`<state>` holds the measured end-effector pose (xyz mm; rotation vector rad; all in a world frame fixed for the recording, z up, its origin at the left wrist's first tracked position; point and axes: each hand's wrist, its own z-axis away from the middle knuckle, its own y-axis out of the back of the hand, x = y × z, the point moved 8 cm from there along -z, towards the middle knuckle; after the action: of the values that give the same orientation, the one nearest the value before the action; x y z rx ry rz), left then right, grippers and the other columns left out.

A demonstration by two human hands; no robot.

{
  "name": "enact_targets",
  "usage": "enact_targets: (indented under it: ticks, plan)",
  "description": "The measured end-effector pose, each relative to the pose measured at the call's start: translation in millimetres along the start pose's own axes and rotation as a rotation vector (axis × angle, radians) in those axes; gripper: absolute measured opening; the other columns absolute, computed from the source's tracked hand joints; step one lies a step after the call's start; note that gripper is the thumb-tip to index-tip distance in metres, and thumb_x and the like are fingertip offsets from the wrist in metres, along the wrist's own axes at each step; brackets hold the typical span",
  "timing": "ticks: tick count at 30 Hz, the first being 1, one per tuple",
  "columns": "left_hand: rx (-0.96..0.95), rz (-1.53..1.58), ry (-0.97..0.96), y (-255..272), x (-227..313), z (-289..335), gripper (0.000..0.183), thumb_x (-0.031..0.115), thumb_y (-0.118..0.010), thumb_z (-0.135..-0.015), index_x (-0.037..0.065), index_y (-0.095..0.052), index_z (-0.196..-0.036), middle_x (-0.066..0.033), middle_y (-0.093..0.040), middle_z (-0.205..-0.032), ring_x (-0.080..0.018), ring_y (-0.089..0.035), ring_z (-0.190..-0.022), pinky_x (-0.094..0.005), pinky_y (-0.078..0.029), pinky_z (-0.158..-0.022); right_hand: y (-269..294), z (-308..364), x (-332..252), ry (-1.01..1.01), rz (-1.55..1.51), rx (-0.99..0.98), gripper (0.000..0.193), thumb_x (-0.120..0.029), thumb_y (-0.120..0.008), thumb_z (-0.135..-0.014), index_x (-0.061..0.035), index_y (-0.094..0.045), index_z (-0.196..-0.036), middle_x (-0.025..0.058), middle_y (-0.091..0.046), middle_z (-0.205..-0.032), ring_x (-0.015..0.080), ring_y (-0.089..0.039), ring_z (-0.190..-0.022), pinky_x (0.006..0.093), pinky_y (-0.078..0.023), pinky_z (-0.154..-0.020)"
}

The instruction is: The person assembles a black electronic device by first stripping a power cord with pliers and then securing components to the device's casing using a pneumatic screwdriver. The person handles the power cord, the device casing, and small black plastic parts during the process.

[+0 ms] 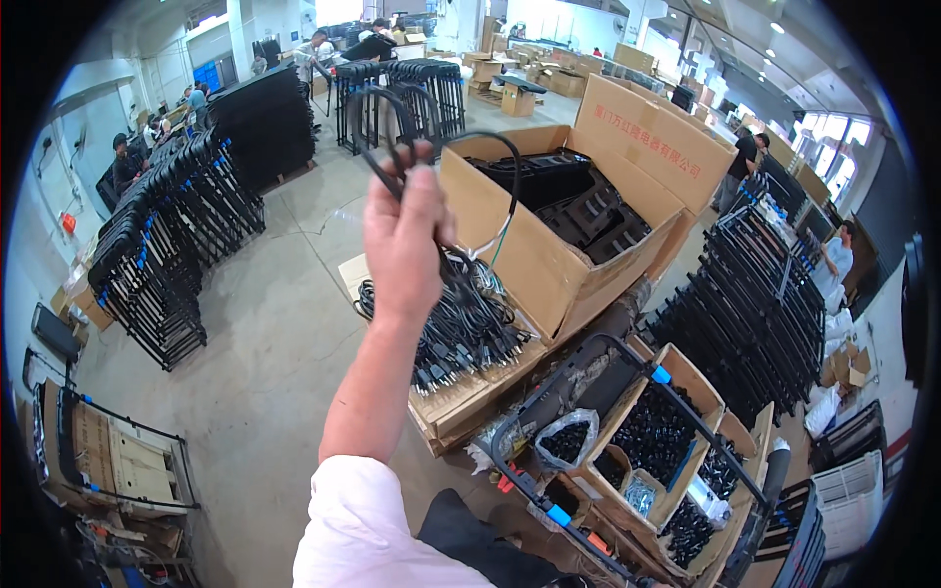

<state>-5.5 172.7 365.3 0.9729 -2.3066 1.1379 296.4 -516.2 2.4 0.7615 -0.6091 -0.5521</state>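
My left hand [407,235] is raised in front of me, fingers closed around a looped black cable [368,118]. The loops stand up above the fist, and one length arcs to the right toward the carton. Below the hand, a pile of black cables [475,328] with metal-tipped plugs lies on a cardboard surface [441,410]. Just behind the pile stands an open carton [520,245] holding black molded plastic parts [593,211]. My right hand is out of view.
Right of my legs, a wooden compartment box [603,480] holds small black parts; a black tubular frame [505,446] with blue clips lies across it. Folded black frames [176,235] stand in rows at left, more stacked frames [745,294] at right. People work farther off.
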Motion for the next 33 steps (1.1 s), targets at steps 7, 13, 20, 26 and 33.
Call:
enact_targets:
  ticks: [7, 13, 20, 26, 33]
  plan:
    - [-0.290, -0.229, 0.606, -55, -86, 141, 0.031, 0.013, -0.067, -0.105, 0.002, -0.058, -0.132, 0.0008, -0.061, -0.084, -0.0066, -0.055, -0.066, -0.0250, -0.046, -0.058, 7, 6, 6, -0.101, -0.046, 0.096, 0.025, -0.020, -0.057, -0.105, -0.0053, -0.077, -0.103, 0.0150, -0.077, -0.101, 0.0295, -0.073, -0.088, 0.0454, -0.060, -0.073]
    - [-0.632, -0.093, 0.949, -84, -137, 285, 0.023, 0.027, -0.067, -0.107, 0.006, -0.062, -0.115, 0.0063, -0.057, -0.084, -0.0045, -0.053, -0.070, -0.0254, -0.048, -0.061, -12, 1, 9, 0.054, 0.010, 0.150, 0.022, -0.012, -0.053, -0.105, -0.0036, -0.074, -0.105, 0.0143, -0.074, -0.088, 0.0302, -0.069, -0.073, 0.0437, -0.056, -0.061]
    - [-0.922, -0.056, 0.985, -79, -180, 437, 0.027, 0.036, -0.050, -0.114, 0.009, -0.052, -0.112, 0.0005, -0.058, -0.075, -0.0114, -0.059, -0.068, -0.0320, -0.051, -0.064, 10, 6, -7, 0.080, -0.085, 0.235, 0.022, -0.017, -0.057, -0.101, -0.0046, -0.075, -0.099, 0.0146, -0.076, -0.089, 0.0345, -0.072, -0.081, 0.0481, -0.057, -0.067]
    - [-1.200, -0.511, 0.665, -53, -198, 486, 0.033, 0.036, -0.055, -0.108, 0.003, -0.053, -0.114, -0.0219, -0.069, -0.082, -0.0446, -0.069, -0.084, -0.0548, -0.053, -0.076, -3, 12, 0, -0.068, -0.050, 0.167, 0.026, -0.020, -0.057, -0.101, -0.0075, -0.078, -0.094, 0.0146, -0.076, -0.089, 0.0330, -0.074, -0.083, 0.0477, -0.059, -0.070]
    - [-1.262, -0.647, 0.521, -53, -203, 501, 0.039, 0.040, -0.057, -0.107, 0.002, -0.054, -0.107, -0.0242, -0.070, -0.085, -0.0461, -0.070, -0.086, -0.0567, -0.053, -0.077, 10, 8, -18, 0.017, -0.081, 0.073, 0.050, -0.029, -0.065, -0.100, -0.0041, -0.060, -0.143, 0.0174, -0.077, -0.103, 0.0369, -0.074, -0.095, 0.0464, -0.059, -0.077]
